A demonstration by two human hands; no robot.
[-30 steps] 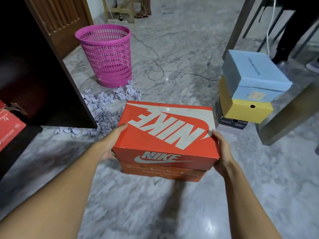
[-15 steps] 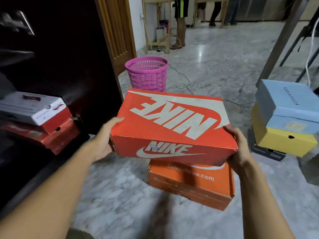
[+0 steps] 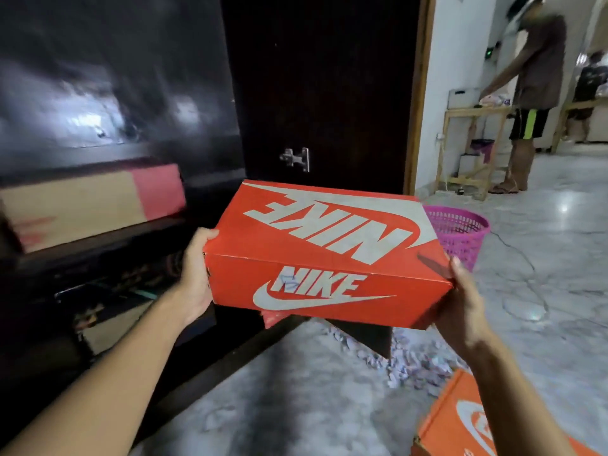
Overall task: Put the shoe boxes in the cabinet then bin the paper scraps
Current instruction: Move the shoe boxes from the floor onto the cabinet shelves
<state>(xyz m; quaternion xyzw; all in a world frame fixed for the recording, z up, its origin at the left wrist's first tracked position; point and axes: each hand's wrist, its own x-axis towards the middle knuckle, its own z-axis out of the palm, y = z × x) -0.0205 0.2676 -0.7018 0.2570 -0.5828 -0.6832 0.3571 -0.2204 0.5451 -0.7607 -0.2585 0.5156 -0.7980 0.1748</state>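
We grip the Nike box [image 3: 325,255] (lid up) with left hand [image 3: 194,278] and right hand [image 3: 464,307] clasping its ends, long axis crosswise before the cabinet [image 3: 115,110]; half a second ago it was lower, over the orange box [image 3: 477,419].

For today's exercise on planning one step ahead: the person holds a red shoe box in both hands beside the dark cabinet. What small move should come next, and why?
Probably carry the red shoe box leftward and forward toward the cabinet shelves. Left hand and right hand grip its ends in the air, short of the opening, where another box already sits.
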